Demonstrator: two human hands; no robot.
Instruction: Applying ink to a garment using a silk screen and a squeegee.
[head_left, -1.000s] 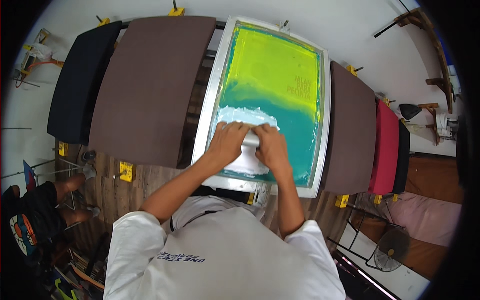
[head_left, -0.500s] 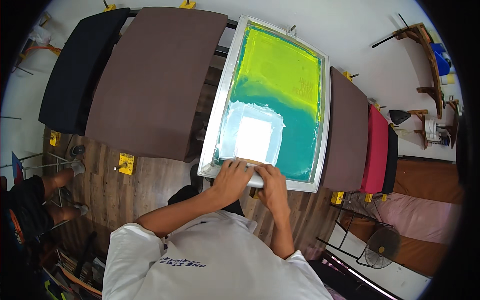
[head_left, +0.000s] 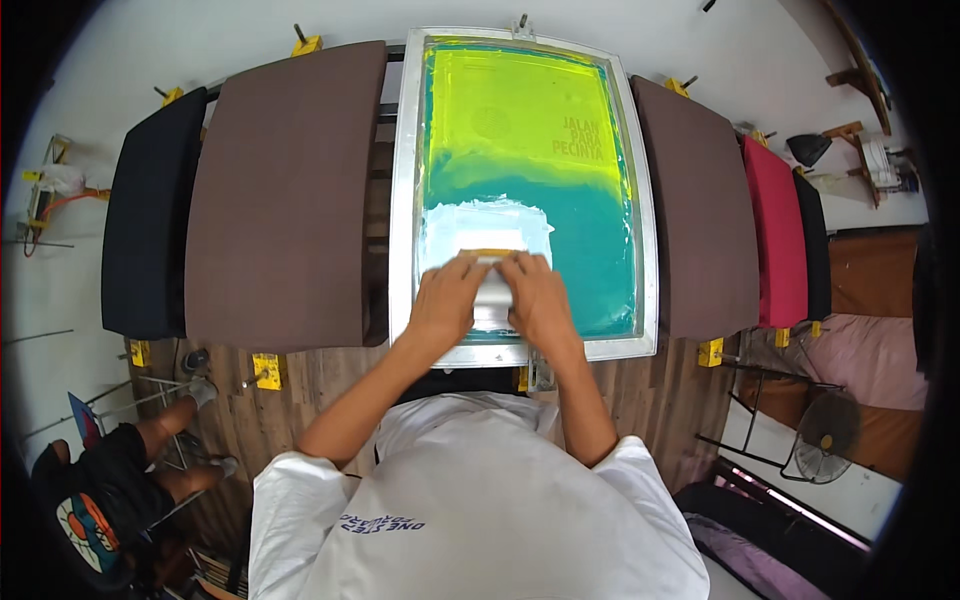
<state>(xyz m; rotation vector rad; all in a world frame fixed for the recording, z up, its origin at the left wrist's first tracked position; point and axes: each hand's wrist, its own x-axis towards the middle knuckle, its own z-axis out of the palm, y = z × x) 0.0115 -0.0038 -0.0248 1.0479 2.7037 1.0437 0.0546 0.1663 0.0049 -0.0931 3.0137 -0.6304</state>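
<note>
A silkscreen frame (head_left: 644, 240) with a silver metal rim lies before me. Its mesh is yellow-green at the far end and teal (head_left: 592, 260) nearer me, with faint lettering at the upper right. Pale white ink (head_left: 490, 218) covers a patch on the left of the mesh. Both my hands grip a squeegee (head_left: 493, 291) with a silvery holder and an orange-yellow edge, set over the near part of that patch. My left hand (head_left: 446, 300) closes round its left end, my right hand (head_left: 540, 298) round its right. The contact line below the squeegee is partly hidden.
Brown shirt-covered boards (head_left: 285, 200) flank the frame, with black and red (head_left: 775, 235) ones farther out. Yellow clamps (head_left: 266, 371) stick out along their edges. A person (head_left: 110, 480) sits at the lower left. A fan (head_left: 828, 437) stands at the right.
Both hands and the squeegee have moved from the frame's near rim onto the mesh, over the white ink. My view has also turned and shifted.
</note>
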